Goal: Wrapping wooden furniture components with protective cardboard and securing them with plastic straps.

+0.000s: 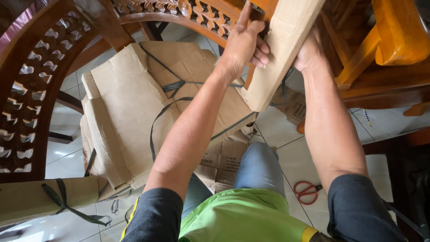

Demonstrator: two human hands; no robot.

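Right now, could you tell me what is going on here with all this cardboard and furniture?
A person is pressing a cardboard wrap around part of a carved wooden chair. The left hand grips it from the front, and the right hand holds it from behind. A strapped cardboard bundle lies on the tiled floor below, and red scissors lie near the person's knee.

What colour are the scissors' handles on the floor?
Red, on the scissors lying on the white tiles; head view.

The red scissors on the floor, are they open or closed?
Closed, as far as it shows: the red scissors lie flat on the white tiled floor, both handle loops side by side. The blades are barely visible.
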